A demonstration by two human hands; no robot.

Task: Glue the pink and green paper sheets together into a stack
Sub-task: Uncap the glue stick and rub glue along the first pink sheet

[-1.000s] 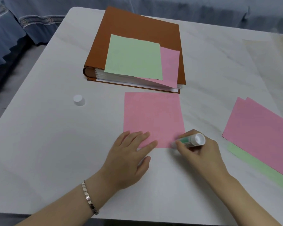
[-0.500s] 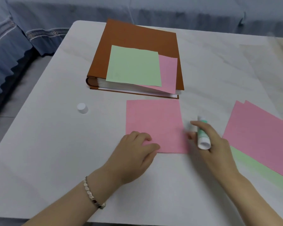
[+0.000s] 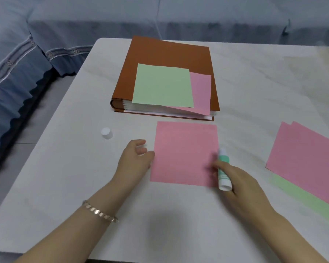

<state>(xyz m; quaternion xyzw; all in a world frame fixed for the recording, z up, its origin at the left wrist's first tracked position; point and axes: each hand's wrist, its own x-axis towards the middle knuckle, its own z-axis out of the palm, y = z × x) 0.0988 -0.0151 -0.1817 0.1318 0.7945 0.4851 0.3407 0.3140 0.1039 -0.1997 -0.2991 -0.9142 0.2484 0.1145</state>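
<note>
Gluing is judged underway: the glue stick (image 3: 223,168) is gripped by the right hand (image 3: 241,186) beside 1 pink sheet (image 3: 184,154) on the surface (image 3: 74,177); nothing is held by the relaxed left hand (image 3: 134,161). A green sheet (image 3: 162,85) is needed next.

A thick brown album (image 3: 169,54) with white pages lies flat at the far middle of the white marble-patterned table (image 3: 65,186), with its spine to the left and its page edges facing the near side. Beyond the table's far and left edges stands 1 blue upholstered sofa (image 3: 46,25). Its pleated skirt, with a pale patterned trim band (image 3: 13,58), hangs down to the grey floor (image 3: 23,149).
</note>
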